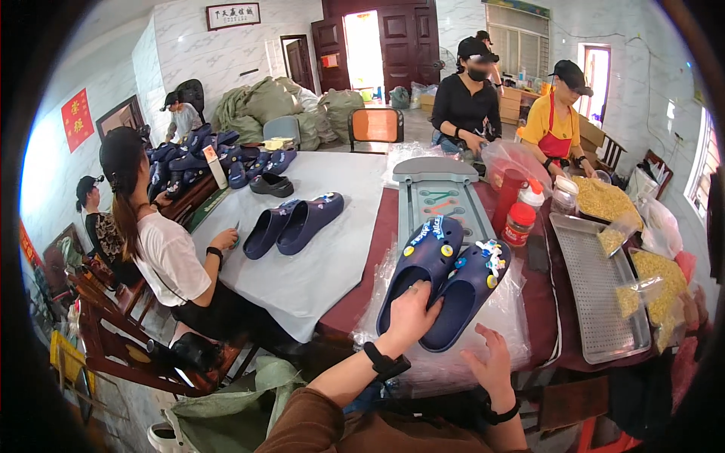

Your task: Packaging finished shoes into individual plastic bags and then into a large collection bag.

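Observation:
A pair of navy clogs [423, 283] with colourful charms on the toes is in front of me, above clear plastic bags [502, 332]. My left hand [411, 313] is closed on their heel end, its fingers reaching over the inner edges where the two clogs meet. Just right of the heels is my right hand [487, 366], fingers spread, with nothing in it. Beyond the toes lies a grey board [411, 202] with green and orange markings. Another pair of navy clogs [310, 223] rests on the pale sheet [332, 279] to the left.
A seated person [170, 249] works at the left, beside a heap of clogs [189, 155]. Two people stand across the table. To the right are a red-lidded jar [519, 224], a perforated metal tray [600, 294] and yellow small pieces [608, 200]. A green sack [234, 411] sits by my left.

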Tool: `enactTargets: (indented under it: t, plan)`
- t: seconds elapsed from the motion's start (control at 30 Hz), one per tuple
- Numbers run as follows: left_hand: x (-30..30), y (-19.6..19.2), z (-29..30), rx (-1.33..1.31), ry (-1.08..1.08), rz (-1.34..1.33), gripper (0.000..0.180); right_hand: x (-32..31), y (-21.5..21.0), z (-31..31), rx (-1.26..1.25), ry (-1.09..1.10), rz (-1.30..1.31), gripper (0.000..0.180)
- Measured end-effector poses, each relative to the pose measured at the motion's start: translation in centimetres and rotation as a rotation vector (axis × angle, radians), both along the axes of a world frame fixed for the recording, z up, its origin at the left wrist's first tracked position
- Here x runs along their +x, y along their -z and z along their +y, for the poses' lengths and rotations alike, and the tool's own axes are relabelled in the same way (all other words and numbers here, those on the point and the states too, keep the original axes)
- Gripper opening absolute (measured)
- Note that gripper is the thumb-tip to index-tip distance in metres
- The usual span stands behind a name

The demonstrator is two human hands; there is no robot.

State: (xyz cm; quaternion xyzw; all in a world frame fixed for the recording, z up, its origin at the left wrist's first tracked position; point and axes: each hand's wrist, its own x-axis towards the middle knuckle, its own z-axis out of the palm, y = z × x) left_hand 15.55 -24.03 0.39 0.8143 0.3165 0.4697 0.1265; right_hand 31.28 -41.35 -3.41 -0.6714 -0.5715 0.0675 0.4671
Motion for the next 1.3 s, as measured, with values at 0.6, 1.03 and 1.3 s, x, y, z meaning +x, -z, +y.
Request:
enactTargets:
  t: [0.6,1.03,1.3]
  plan:
    - [-5.5,-1.4,3.4,0.076,-0.187,0.058,0.03,-1.0,1.7,0.2,-0.097,-0.01,-0.225,0.06]
    - [2.1,6.1,1.0,-0.669,0.417,-0.565,0.034,-0.1,-0.3,2.6,0.123,-0.289,0.987,0.062]
    - [-2.0,1.0,-0.3,-1.135,0.72,-0.772,0.038,-0.5,1.4,1.4,-0.087,-0.515,1.487,0.063]
